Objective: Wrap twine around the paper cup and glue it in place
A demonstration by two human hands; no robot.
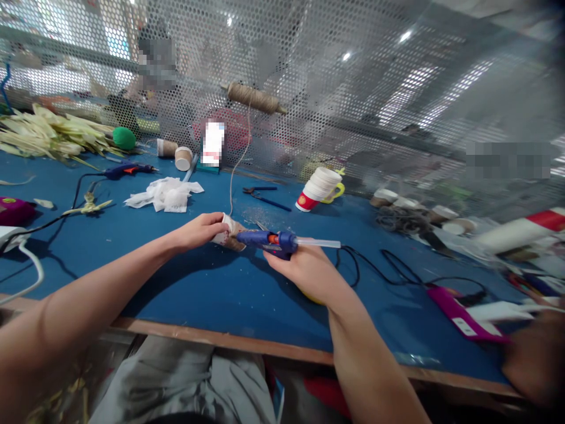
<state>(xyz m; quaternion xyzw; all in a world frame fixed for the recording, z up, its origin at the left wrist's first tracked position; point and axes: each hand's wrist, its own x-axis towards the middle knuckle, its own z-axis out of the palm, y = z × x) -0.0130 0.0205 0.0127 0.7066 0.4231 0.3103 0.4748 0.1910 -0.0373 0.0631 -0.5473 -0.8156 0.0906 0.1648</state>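
My left hand point(203, 231) is closed around a small paper cup point(232, 234) lying on its side, partly wrapped in brown twine. From the cup a strand of twine point(238, 162) runs up to a spool point(253, 98) at the mesh. In my right hand point(304, 265) is a blue hot glue gun point(269, 240), a clear glue stick point(322, 242) poking out of its back. The gun's nozzle points left and meets or nearly meets the cup's side; I cannot tell if it touches.
Blue pliers point(269, 199) and a stack of paper cups point(320, 187) stand beyond my hands. Crumpled white tissue point(165, 194), another glue gun point(128, 169) and wrapped cups point(183, 158) are at left. A black cord trails right toward a purple power strip point(463, 312). Perforated metal mesh point(353, 106) borders the back.
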